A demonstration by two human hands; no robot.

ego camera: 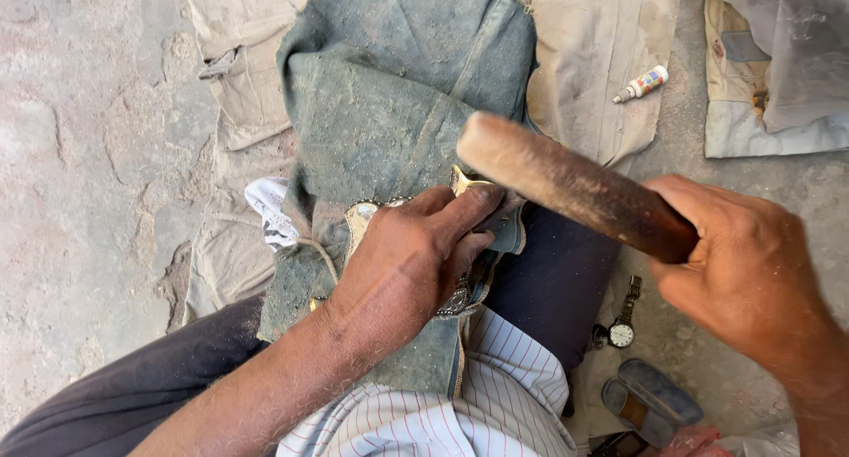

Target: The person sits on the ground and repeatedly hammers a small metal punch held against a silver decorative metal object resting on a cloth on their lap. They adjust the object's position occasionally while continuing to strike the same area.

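My left hand (pixel 409 255) presses down on a small decorated shoe piece (pixel 362 217) with a beaded edge, which lies on a dusty denim cloth (pixel 389 95) across my lap. The fingers pin its golden tip (pixel 462 179). My right hand (pixel 752 276) is shut on a thick wooden handle (pixel 575 185), brown and worn, held slanting over the piece. The handle's pale end sits just above my left fingertips. Most of the shoe piece is hidden under my left hand.
A beige cloth (pixel 592 41) covers the stone floor (pixel 80 139) under the denim. A small glue tube (pixel 643 84) lies at the upper right. A wristwatch (pixel 623 326) and a dark sandal (pixel 650 404) rest on the ground by my right knee. A white rag (pixel 270 208) lies to the left.
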